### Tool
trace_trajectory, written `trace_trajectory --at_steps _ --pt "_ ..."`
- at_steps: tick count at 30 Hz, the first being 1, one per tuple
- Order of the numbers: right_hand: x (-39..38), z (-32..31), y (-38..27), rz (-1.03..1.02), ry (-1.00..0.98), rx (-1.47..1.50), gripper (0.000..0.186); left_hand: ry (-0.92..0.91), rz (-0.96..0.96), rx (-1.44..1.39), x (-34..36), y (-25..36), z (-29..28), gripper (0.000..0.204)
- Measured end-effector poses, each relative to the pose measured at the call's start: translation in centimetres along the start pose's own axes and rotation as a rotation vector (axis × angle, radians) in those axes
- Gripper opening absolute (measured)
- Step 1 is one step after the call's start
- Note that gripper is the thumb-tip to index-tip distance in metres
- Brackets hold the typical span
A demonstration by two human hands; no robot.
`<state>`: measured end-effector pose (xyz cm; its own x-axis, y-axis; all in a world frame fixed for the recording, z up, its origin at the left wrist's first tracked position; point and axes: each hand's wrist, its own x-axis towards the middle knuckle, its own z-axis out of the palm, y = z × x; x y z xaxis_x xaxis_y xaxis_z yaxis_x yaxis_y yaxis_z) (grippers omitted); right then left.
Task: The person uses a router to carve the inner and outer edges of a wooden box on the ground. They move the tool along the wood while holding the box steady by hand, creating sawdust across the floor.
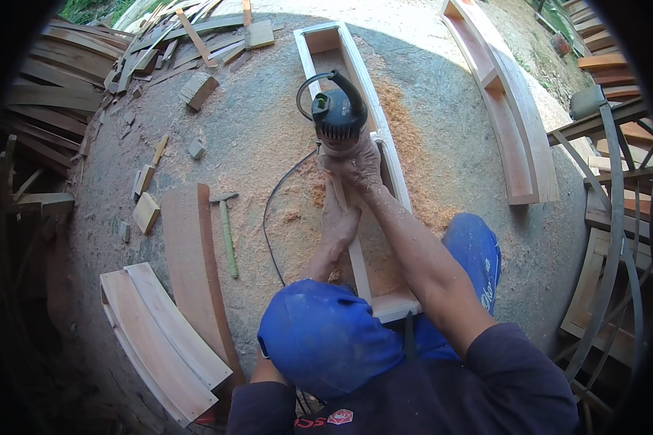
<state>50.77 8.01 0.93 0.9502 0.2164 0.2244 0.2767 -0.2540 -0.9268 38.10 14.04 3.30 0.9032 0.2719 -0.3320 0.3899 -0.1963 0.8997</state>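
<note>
Concrete floor (428, 80), partly in shade and strewn with reddish shavings (395, 116), forms the background, with a pile of timber (65, 76) at the upper left. We view the work from above. At centre, we find a long, narrow wooden frame (361, 76) on the floor, extending away from the person's blue trousers (326, 333). Over its far half is a dark power tool (339, 114), its cord (264, 217) curving down along the frame's left side. We note that the right hand (355, 161) is clamped on the tool's near part. Just nearer to the person, the left hand (339, 217) lies beside the frame's left rail, close to the right hand; we cannot tell what its fingers hold. To the left we observe a hammer (228, 239) with a green handle beside a brown board (192, 268); nearer still lie pale, curved wooden pieces (159, 333). To the right, well apart, we see a curved wooden frame (527, 130) with an inner divider.
</note>
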Motion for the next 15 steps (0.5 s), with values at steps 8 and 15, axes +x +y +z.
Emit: trace_trajectory --at_steps 8,15 --pt "-0.3 -0.3 -2.3 0.213 0.022 0.356 0.060 0.058 0.066 0.050 0.2 -1.7 0.1 0.091" --pt "-0.1 -2.3 -3.7 0.202 -0.033 0.198 0.067 0.033 -0.023 0.005 0.1 -1.4 -0.1 0.094"
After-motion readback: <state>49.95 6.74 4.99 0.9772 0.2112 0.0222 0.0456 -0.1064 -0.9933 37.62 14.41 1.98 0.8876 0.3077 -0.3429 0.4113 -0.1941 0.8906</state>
